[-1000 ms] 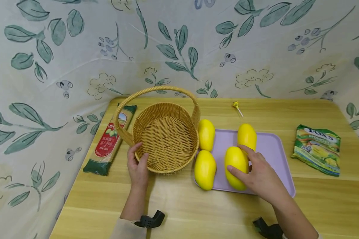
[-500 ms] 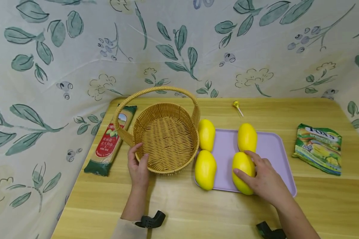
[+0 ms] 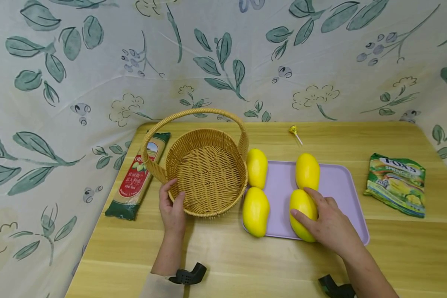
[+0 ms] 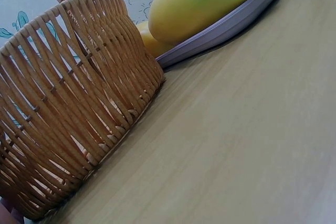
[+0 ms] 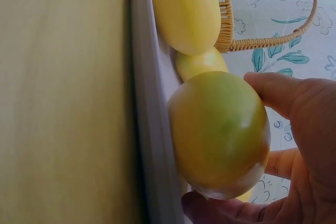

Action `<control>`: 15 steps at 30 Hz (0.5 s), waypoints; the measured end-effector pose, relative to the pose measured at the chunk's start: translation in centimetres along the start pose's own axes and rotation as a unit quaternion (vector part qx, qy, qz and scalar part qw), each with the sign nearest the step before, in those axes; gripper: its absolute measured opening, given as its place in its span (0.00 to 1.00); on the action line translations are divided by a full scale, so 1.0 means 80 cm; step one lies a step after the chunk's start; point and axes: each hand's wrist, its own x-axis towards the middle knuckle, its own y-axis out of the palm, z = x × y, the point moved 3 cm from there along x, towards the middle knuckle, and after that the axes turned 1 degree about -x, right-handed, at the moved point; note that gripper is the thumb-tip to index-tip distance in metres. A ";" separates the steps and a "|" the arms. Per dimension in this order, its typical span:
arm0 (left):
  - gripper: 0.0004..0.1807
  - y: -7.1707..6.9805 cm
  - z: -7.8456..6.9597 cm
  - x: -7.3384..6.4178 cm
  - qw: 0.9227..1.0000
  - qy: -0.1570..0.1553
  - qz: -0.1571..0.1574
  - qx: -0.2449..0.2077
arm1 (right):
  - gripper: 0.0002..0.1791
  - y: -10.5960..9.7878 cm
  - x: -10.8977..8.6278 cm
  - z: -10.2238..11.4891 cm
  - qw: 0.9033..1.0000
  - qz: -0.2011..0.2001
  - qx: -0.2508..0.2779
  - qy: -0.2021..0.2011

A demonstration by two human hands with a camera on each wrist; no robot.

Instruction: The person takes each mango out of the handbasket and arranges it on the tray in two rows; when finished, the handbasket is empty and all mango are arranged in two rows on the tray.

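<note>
My left hand (image 3: 174, 209) holds the near-left rim of a round wicker basket (image 3: 208, 174), thumb over the rim. The basket has a tall hoop handle and nothing inside. My right hand (image 3: 331, 221) grips a yellow mango (image 3: 303, 215) between thumb and fingers, at the near edge of a lilac tray (image 3: 339, 182). Greenish skin shows on this mango's end (image 5: 220, 129) in the right wrist view. Behind it on the tray lies another mango (image 3: 307, 171). Two more, a far mango (image 3: 257, 168) and a near mango (image 3: 255, 212), lie at the tray's left end, beside the basket.
A pasta packet (image 3: 138, 178) lies left of the basket, partly under its handle in the head view. Toward the back edge is a small yellow lollipop (image 3: 295, 134). A green FOX'S candy bag (image 3: 396, 185) lies right of the tray. Patterned cloth (image 3: 223, 62) hangs behind the wooden table.
My right hand has shifted the mango slightly right and toward me, then stayed there over the last half second. The left hand and basket have kept their place.
</note>
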 end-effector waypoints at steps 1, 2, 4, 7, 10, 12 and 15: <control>0.23 0.000 0.000 0.000 1.000 0.000 0.001 0.000 | 0.52 0.000 0.000 0.000 1.000 -0.002 0.001 -0.001; 0.23 0.000 0.000 0.001 1.000 -0.001 0.001 0.001 | 0.52 0.000 -0.001 0.000 1.000 -0.003 0.002 0.000; 0.23 0.000 0.001 0.002 1.000 -0.003 0.003 0.001 | 0.52 0.000 -0.001 0.000 1.000 -0.004 0.004 -0.001; 0.23 -0.001 0.001 0.003 1.000 -0.007 0.004 -0.001 | 0.52 0.000 -0.002 -0.001 1.000 -0.008 0.009 0.002; 0.22 -0.002 0.001 0.003 1.000 -0.006 0.005 -0.004 | 0.51 0.000 -0.003 -0.002 1.000 -0.013 0.014 0.007; 0.22 -0.003 0.000 0.003 1.000 0.000 0.001 -0.002 | 0.51 -0.001 -0.004 -0.005 1.000 -0.014 0.017 0.013; 0.22 -0.005 -0.005 0.003 1.000 0.005 -0.020 0.010 | 0.50 -0.007 -0.005 -0.009 0.999 -0.024 0.024 0.016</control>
